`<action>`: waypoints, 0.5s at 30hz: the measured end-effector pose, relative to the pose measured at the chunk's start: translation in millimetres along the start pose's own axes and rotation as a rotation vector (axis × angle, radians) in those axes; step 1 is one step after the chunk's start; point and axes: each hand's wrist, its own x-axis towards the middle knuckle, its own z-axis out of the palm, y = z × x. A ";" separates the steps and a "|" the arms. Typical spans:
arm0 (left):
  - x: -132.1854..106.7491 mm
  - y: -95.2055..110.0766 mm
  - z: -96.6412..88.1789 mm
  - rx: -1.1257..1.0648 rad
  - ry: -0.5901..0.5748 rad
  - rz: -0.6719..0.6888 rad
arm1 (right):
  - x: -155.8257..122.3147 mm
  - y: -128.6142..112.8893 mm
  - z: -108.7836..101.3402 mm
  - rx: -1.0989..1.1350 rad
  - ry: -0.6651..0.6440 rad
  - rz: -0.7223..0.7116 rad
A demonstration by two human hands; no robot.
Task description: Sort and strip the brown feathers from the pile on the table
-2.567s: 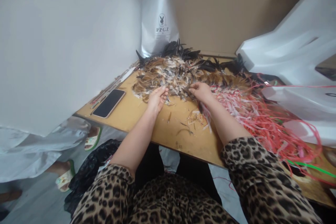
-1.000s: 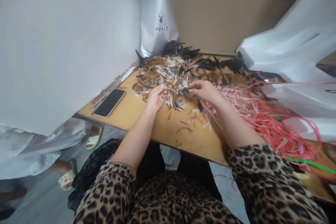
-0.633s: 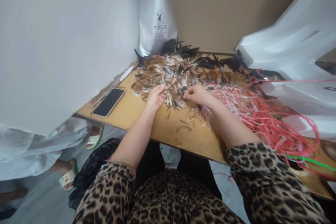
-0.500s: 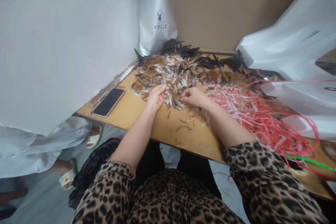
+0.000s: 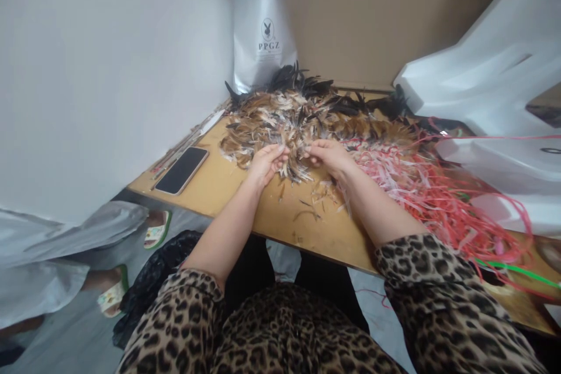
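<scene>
Tan tabletop (image 5: pixel 228 187), left hand (image 5: pixel 268 162) and right hand (image 5: pixel 328 156) at piled feathers (image 5: pixel 263 114).

brown, white and black slender feathers (image 5: pixel 272 123), red-and-pink thin ribbons (image 5: pixel 438 198), tan-and-black leopard-print cloth sleeves (image 5: pixel 429 269), yellow-brown flat tabletop (image 5: pixel 228 181), black-screened rectangular phone (image 5: pixel 182 170)

Near the centre, whatever the left grip (image 5: pixel 269 162) and right grip (image 5: pixel 329 156) may pinch is too small and blurred to tell, and both hide some of the feathers (image 5: pixel 258 114). The bag (image 5: pixel 263 3) at twelve o'clock has its base hidden by plumes (image 5: pixel 287 77) and print (image 5: pixel 268 56) too fine to read, while the white form (image 5: pixel 486 70) at two o'clock and a green strip (image 5: pixel 517 270) at four run past the right edge. At ten o'clock a panel (image 5: pixel 114 64), cut off by the left edge, hides the upper body of another person (image 5: pixel 109 225), and a sleeve (image 5: pixel 429 269) covers part of the table (image 5: pixel 307 228) at five.
</scene>
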 end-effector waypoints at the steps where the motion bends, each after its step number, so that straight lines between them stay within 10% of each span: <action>1: -0.8 -0.7 1.0 0.019 -0.009 -0.002 | -1.3 -1.8 2.9 0.054 -0.012 0.008; 15: -4.3 -7.3 4.7 0.146 -0.149 -0.072 | -8.9 -4.3 26.5 0.197 0.118 0.000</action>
